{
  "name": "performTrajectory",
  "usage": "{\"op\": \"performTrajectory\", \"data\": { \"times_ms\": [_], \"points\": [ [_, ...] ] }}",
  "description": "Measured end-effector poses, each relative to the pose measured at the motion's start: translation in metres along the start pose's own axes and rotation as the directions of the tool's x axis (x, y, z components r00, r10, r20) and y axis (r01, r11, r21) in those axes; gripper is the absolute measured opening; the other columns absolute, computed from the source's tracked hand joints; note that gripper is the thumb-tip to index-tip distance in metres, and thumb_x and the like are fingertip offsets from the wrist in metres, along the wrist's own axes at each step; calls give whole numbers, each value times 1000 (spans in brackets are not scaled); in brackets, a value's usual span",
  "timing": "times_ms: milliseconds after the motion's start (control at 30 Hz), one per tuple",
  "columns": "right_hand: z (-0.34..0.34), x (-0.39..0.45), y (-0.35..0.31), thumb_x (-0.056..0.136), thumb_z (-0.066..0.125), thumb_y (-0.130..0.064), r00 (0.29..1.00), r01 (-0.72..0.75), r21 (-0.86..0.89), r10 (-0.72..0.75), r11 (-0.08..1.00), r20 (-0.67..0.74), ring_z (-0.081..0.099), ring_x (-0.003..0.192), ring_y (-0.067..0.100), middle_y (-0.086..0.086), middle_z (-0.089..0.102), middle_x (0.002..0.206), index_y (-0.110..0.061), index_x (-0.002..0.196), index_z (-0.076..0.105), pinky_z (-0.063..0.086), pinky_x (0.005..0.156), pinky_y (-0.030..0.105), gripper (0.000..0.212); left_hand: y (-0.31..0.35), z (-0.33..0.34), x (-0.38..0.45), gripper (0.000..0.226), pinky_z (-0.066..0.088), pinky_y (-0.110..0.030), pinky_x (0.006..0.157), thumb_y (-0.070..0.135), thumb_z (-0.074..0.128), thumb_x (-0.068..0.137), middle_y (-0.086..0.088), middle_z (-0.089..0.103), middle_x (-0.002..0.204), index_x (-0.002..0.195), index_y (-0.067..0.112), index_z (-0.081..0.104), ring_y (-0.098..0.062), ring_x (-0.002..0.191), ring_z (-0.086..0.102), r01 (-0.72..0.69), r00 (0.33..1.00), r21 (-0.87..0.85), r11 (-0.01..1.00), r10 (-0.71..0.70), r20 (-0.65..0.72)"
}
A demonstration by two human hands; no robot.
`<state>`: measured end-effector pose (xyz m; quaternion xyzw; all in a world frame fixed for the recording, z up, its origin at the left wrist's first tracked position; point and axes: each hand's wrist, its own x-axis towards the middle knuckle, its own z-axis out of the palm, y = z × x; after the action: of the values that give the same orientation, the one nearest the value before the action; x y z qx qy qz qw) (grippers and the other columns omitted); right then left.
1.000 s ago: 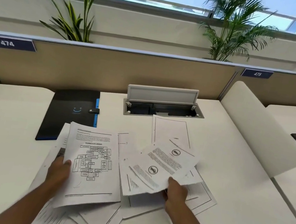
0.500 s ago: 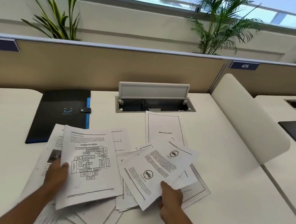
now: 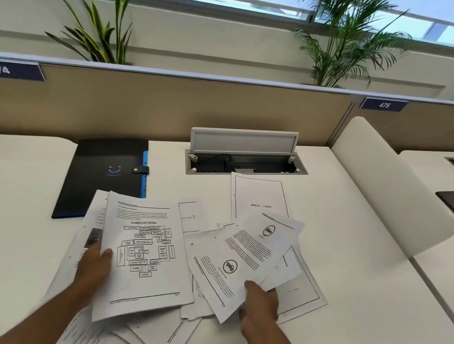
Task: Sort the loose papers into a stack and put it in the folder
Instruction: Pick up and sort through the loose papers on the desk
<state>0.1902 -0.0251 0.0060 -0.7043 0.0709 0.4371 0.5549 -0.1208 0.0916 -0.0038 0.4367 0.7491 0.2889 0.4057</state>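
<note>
Little has changed in the last second: both hands keep the same sheets, and the shift in framing looks like the head camera moving, not the papers. The left hand (image 3: 94,265) grips the workflow-diagram sheet (image 3: 146,251) by its left edge, thumb on the printed face and fingers curled behind, with the page raised off the pile. The right hand (image 3: 260,303) pinches a small fan of sheets (image 3: 242,259) at their near corner; the two pages with round logos are spread a little wider than half a second ago and sit slightly further right, closer to the bibliography page (image 3: 258,203) lying flat on the desk (image 3: 361,309). How many sheets are in that fan is hard to tell, since the lower ones are hidden under the top two. The remaining loose papers (image 3: 157,335) lie scattered and overlapping between and below the forearms, some running out of view at the bottom edge. The black folder (image 3: 101,176) rests closed, its snap tab fastened, at the back left of the desk, its near edge tucked under the upper corner of the left-hand sheets. So the task is at an early gathering stage: two handfuls are lifted but not yet merged, nothing is squared into a stack, and the folder has yet to be opened. Bringing the fan onto the diagram sheet seems the likely next step.
</note>
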Motion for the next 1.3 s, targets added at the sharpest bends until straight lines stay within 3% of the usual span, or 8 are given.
{"op": "performTrajectory", "data": {
  "times_ms": [267, 367, 433, 533, 800, 933, 1100, 1300],
  "points": [
    [2, 11, -20, 89, 68, 5, 1000, 1, 152, -1, 988, 0, 70, 86, 29, 12, 72, 110, -11, 124, 61, 56, 63, 32, 39, -2, 3, -1, 38, 43, -46, 94, 15, 43, 102, -21, 57, 133, 138, 4, 49, -41, 115, 55, -10, 1000, -1, 1000, 10, -8],
    [4, 20, -26, 83, 76, 8, 998, -38, 199, 48, 979, -45, 70, 103, 37, 16, 69, 118, -7, 133, 52, 62, 80, 44, 57, -2, 5, -3, 38, 43, -47, 95, 16, 43, 103, -20, 57, 135, 138, 5, 49, -42, 116, 55, 2, 1000, 9, 1000, -2, -21],
    [6, 25, -28, 83, 77, 8, 999, -38, 187, 38, 982, 0, 71, 100, 33, 16, 72, 114, -4, 128, 60, 61, 86, 45, 49, -2, 7, -5, 39, 43, -50, 99, 18, 43, 103, -20, 56, 136, 140, 6, 47, -42, 119, 54, 7, 1000, 16, 1000, -7, -21],
    [8, 30, -28, 87, 74, 5, 994, -17, 119, 4, 993, 110, 69, 86, 22, 7, 75, 103, -7, 115, 71, 54, 68, 31, 30, -1, 7, -6, 39, 43, -51, 98, 19, 43, 103, -19, 56, 136, 139, 7, 47, -41, 118, 54, 11, 1000, 9, 1000, -11, -13],
    [7, 51, -38, 97, 69, -9, 981, 191, -69, -188, 979, 55, 70, 107, 40, 18, 74, 118, -2, 126, 67, 57, 99, 56, 30, 13, -7, -16, 43, 41, -54, 106, 22, 40, 104, -12, 54, 140, 146, 15, 41, -38, 125, 51, -90, 996, -36, 995, 90, -8],
    [-3, 68, -61, 95, 75, -17, 974, 208, 24, -209, 978, 91, 64, 122, 40, 19, 65, 135, -5, 143, 54, 50, 108, 58, 54, 26, -21, -20, 30, 51, -44, 87, 23, 41, 104, -8, 65, 121, 131, 19, 54, -30, 105, 62, -116, 993, -180, 977, 110, -38],
    [-4, 66, -95, 89, 78, -5, 908, 325, 129, -347, 937, 235, 65, 124, 33, 10, 70, 133, -15, 135, 63, 48, 111, 50, 50, 54, -24, -30, 21, 52, -31, 72, 25, 44, 103, 9, 70, 103, 117, 30, 60, -21, 98, 67, -184, 983, -287, 940, 178, -45],
    [16, 34, -124, 90, 75, -11, 724, 406, 104, -389, 908, 570, 76, 107, 33, 11, 78, 118, -11, 124, 69, 63, 87, 47, 35, 97, 4, -46, 16, 57, -34, 67, 36, 49, 101, 12, 73, 100, 108, 32, 63, -18, 92, 69, -189, 970, -291, 938, 224, 92]
  ]
}}
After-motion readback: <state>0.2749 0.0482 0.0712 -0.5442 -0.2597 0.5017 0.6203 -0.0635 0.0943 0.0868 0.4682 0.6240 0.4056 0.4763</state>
